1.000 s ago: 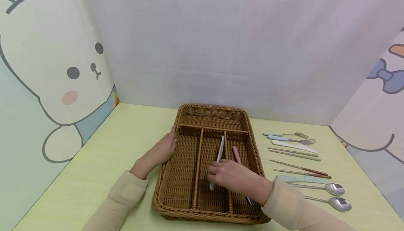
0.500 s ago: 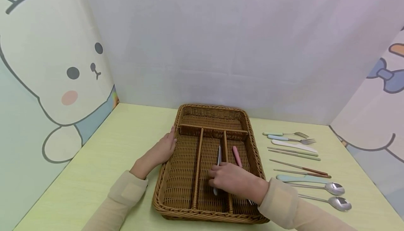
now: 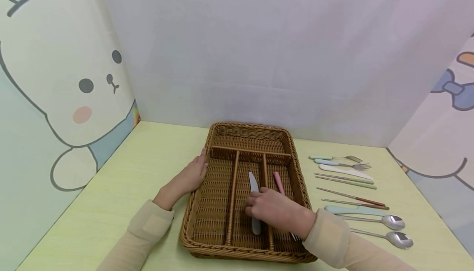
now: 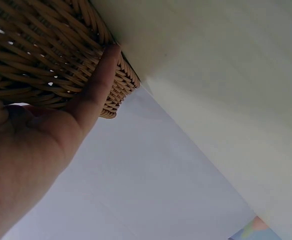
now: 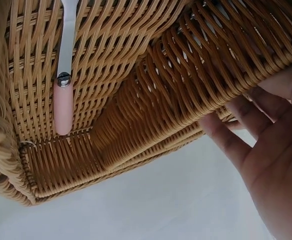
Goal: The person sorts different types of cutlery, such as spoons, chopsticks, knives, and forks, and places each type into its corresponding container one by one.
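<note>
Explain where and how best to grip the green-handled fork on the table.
Probably pinch the green-handled fork by its handle, from above: it lies flat, handle toward the basket, with the blue-handled fork close on the near side.

Plain greyish-lilac backdrop between cartoon-printed side panels, above a pale yellow-green tabletop, in soft light.

Left sleeve: cream, long
Left cuff: wide, thick, pale yellowish patch
Right sleeve: cream, long
Right cuff: wide, yellowish patch
</note>
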{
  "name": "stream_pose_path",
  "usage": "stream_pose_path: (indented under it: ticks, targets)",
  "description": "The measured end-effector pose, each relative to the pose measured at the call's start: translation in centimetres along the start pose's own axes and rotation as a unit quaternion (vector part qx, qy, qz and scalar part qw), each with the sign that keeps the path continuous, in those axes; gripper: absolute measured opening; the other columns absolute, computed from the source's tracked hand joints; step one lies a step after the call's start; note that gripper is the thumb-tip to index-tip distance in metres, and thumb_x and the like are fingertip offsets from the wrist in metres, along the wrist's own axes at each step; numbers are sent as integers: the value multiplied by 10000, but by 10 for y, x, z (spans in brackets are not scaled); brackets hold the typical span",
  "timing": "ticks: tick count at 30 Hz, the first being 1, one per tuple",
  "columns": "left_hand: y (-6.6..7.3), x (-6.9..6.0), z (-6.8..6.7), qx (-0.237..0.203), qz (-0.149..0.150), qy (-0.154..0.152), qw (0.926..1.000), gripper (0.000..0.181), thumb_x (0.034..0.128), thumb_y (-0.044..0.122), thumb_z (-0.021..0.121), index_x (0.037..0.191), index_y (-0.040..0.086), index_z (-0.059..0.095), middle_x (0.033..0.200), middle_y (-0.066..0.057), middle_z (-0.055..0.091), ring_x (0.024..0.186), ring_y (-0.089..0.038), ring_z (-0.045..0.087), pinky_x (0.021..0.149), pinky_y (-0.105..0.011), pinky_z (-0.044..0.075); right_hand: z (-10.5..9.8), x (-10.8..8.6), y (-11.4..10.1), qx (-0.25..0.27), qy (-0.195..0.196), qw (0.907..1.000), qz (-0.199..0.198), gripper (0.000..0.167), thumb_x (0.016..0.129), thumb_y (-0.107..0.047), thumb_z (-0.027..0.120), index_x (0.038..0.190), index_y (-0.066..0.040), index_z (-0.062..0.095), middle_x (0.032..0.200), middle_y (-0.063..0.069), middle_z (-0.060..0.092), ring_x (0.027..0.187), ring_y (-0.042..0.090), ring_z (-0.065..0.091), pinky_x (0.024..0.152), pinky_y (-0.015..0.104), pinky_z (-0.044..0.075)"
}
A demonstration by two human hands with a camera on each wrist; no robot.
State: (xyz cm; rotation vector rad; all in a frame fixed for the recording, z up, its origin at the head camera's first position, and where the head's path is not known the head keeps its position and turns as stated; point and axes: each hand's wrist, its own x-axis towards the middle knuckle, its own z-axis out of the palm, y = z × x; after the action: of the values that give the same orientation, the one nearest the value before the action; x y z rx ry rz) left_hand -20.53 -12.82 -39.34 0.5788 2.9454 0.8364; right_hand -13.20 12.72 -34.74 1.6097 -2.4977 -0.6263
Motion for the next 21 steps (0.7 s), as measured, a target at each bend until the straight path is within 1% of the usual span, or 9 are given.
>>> stream_pose_path:
  ticks: [2,6,8,10,12,14,16,17,21]
  targets:
    - [0,0,0,-14,-12,-9,10000,553,994,121,290,1416,-129,33,1314,-368,372,1210,-442,422,957,-508,415,0,-1,1,-80,133,9999,45,211,710,-216,745,900,-275,677,875,-131,604,830,54,562,776,214,489]
    - [0,0,-1,16,11,-5,10000,552,993,114,292,1412,-135,34,1307,-367,379,1204,-442,427,954,-507,417,-3,-4,5,-83,252,9995,196,277,724,-128,742,964,-254,687,959,-103,641,882,73,589,810,252,502]
    - [0,0,-1,29,25,1,10000,552,992,109,295,1410,-140,35,1300,-369,384,1197,-442,432,950,-507,420,-5,-5,8,-57,276,9991,312,282,735,-114,737,977,-248,682,968,-92,639,872,89,588,824,302,508]
    - [0,0,-1,30,21,-2,10000,552,991,107,298,1409,-143,38,1298,-372,384,1195,-444,434,949,-507,421,-8,-7,12,-95,295,9988,391,295,725,-120,746,987,-233,670,960,-75,628,849,103,578,799,340,515]
    - [0,0,-1,30,0,0,10000,553,990,108,301,1410,-141,40,1296,-372,386,1186,-443,443,940,-506,429,-10,-10,16,-225,462,9976,469,242,749,-139,735,963,-224,662,919,-71,612,782,101,549,716,310,504]
    - [0,0,-1,19,-25,-6,10000,554,991,113,299,1412,-136,39,1296,-368,388,1179,-438,452,931,-502,438,-10,-13,21,-313,708,9956,535,214,750,-145,735,939,-205,656,893,-64,603,765,101,538,665,282,484]
    - [0,0,-1,26,-27,-9,10000,553,990,108,299,1412,-138,39,1289,-369,393,1160,-438,468,913,-498,451,-9,-16,27,-348,982,9926,625,146,774,-139,714,894,-193,651,856,-67,596,742,92,529,608,238,429]
    - [0,0,-1,24,-38,-12,10000,553,990,109,299,1413,-135,39,1289,-367,394,1157,-436,471,910,-497,453,-7,-19,30,-319,1110,9908,702,114,794,-114,690,868,-188,648,837,-68,592,736,91,531,590,230,411]
    - [0,-1,-1,29,-10,-20,10000,550,989,97,297,1409,-143,35,1287,-379,387,1160,-450,462,911,-507,448,-2,-29,42,-102,1377,9850,1038,149,757,-48,682,846,-163,651,822,-48,602,754,116,556,590,248,425]
